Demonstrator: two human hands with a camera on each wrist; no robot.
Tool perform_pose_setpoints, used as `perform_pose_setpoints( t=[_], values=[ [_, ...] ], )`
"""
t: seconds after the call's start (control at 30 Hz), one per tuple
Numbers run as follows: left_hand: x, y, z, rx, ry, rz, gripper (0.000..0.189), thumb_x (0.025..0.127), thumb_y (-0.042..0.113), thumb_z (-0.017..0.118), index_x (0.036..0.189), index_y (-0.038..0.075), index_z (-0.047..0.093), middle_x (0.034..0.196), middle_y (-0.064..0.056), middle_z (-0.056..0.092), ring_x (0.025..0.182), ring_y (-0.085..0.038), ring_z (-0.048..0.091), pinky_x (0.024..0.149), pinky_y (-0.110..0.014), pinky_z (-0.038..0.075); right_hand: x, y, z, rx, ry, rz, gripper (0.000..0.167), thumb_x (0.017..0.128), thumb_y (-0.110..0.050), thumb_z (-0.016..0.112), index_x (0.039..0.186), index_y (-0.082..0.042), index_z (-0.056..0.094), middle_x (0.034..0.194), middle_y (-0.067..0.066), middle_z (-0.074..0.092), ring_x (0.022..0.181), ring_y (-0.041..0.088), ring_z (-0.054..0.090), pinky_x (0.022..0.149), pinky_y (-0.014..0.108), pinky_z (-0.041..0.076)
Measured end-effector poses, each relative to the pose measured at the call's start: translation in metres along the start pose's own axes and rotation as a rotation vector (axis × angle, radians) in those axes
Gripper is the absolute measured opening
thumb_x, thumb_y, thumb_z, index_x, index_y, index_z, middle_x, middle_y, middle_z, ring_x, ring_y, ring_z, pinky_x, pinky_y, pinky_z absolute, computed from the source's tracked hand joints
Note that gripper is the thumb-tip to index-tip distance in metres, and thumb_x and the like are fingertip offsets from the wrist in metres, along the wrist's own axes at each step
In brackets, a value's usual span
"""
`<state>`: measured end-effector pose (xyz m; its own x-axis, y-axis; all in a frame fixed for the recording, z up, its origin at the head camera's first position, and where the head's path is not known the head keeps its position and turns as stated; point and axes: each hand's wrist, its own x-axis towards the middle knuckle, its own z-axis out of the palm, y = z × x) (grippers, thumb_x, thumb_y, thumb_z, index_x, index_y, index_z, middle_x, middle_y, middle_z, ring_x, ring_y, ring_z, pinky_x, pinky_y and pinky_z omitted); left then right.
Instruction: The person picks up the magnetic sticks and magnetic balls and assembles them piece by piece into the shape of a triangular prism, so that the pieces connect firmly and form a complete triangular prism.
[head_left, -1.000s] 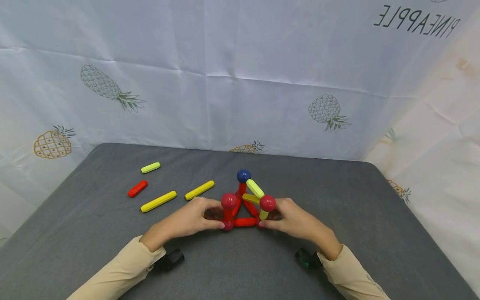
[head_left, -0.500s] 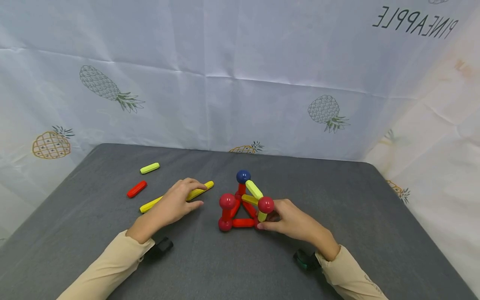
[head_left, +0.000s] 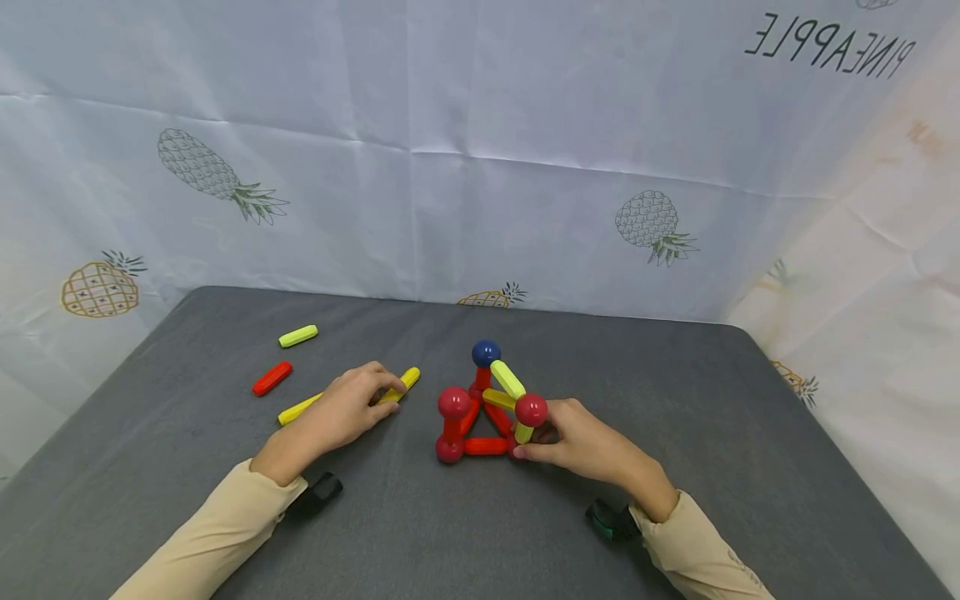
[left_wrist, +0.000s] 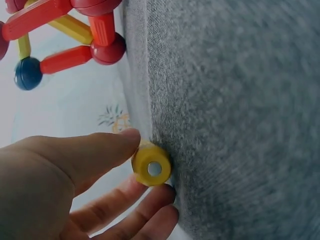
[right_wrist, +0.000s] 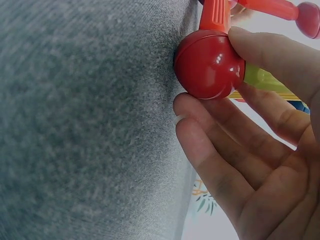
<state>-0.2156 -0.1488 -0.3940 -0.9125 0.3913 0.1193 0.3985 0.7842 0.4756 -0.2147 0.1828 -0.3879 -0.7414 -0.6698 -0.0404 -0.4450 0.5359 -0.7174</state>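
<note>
My left hand [head_left: 337,410] pinches a yellow magnetic rod [head_left: 410,378] between thumb and fingers, low over the table; the left wrist view shows its round end [left_wrist: 141,175] with a metal centre. Right of it stands a structure of magnetic rods and balls, with a triangle of red rods [head_left: 486,447] as its base. My right hand [head_left: 588,442] holds its front right corner, thumb and fingers about the lower red ball [right_wrist: 207,65]. Above that corner is another red ball [head_left: 532,410], joined by a pale yellow rod [head_left: 507,379] to a blue ball [head_left: 486,353].
On the grey table [head_left: 675,375], left of the structure, lie a short pale yellow rod [head_left: 298,336], a short red rod [head_left: 272,378] and a second yellow rod [head_left: 300,408], partly hidden by my left hand. A white curtain [head_left: 450,225] printed with pineapples hangs behind.
My left hand has left the structure's front left corner, moved left and taken hold of the yellow rod, which has shifted slightly. My right hand stays at its corner.
</note>
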Motion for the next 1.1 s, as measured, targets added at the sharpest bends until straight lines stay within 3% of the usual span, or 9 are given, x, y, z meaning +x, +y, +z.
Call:
perform_pose_setpoints(
  t=[0.23, 0.5, 0.67, 0.77, 0.97, 1.1],
  values=[
    [-0.001, -0.001, -0.005, -0.022, -0.037, 0.007, 0.021, 0.087, 0.006, 0.074, 0.108, 0.007, 0.072, 0.099, -0.004, 0.067, 0.09, -0.02, 0.063, 0.076, -0.036, 0.051, 0.0, 0.0, 0.0, -0.002, -0.002, 0.003, 0.02, 0.087, -0.018, 0.077, 0.101, -0.009, 0.066, 0.093, -0.001, 0.07, 0.081, 0.005, 0.07, 0.075, 0.02, 0.056],
    [-0.005, 0.004, -0.019, -0.075, -0.231, -0.048, 0.039, 0.086, 0.002, 0.071, 0.123, 0.008, 0.064, 0.085, -0.001, 0.058, 0.074, -0.013, 0.051, 0.064, -0.025, 0.043, 0.0, 0.0, 0.0, 0.002, -0.003, -0.001, 0.019, 0.088, -0.019, 0.076, 0.1, -0.009, 0.066, 0.092, -0.001, 0.07, 0.081, 0.005, 0.07, 0.075, 0.021, 0.057],
    [-0.008, 0.007, -0.024, -0.087, -0.326, -0.054, 0.044, 0.086, 0.003, 0.073, 0.127, 0.011, 0.06, 0.085, 0.001, 0.058, 0.074, -0.011, 0.052, 0.064, -0.025, 0.044, 0.0, 0.001, 0.0, 0.001, -0.006, 0.0, 0.019, 0.088, -0.02, 0.076, 0.1, -0.009, 0.066, 0.092, -0.002, 0.07, 0.081, 0.005, 0.069, 0.076, 0.02, 0.056],
    [-0.007, 0.007, -0.022, -0.083, -0.301, -0.044, 0.04, 0.087, 0.007, 0.073, 0.125, 0.011, 0.061, 0.085, 0.001, 0.058, 0.074, -0.011, 0.051, 0.064, -0.025, 0.044, -0.001, 0.001, -0.001, -0.001, -0.005, 0.001, 0.019, 0.088, -0.02, 0.076, 0.1, -0.009, 0.066, 0.092, -0.002, 0.07, 0.081, 0.005, 0.069, 0.076, 0.02, 0.056],
    [-0.002, 0.006, -0.007, -0.053, -0.178, 0.004, 0.033, 0.09, 0.015, 0.072, 0.12, 0.006, 0.064, 0.083, 0.001, 0.057, 0.071, -0.01, 0.048, 0.063, -0.023, 0.042, 0.0, 0.002, 0.0, -0.005, -0.002, 0.001, 0.019, 0.088, -0.02, 0.076, 0.1, -0.01, 0.066, 0.091, -0.002, 0.07, 0.081, 0.004, 0.069, 0.075, 0.02, 0.056],
    [-0.001, 0.006, -0.004, -0.051, -0.165, 0.013, 0.032, 0.09, 0.012, 0.072, 0.12, 0.005, 0.065, 0.083, 0.002, 0.058, 0.072, -0.009, 0.049, 0.064, -0.022, 0.042, 0.0, 0.001, 0.0, -0.007, -0.003, 0.002, 0.019, 0.088, -0.021, 0.076, 0.101, -0.01, 0.066, 0.092, -0.002, 0.07, 0.081, 0.004, 0.069, 0.075, 0.02, 0.056]
  ],
)
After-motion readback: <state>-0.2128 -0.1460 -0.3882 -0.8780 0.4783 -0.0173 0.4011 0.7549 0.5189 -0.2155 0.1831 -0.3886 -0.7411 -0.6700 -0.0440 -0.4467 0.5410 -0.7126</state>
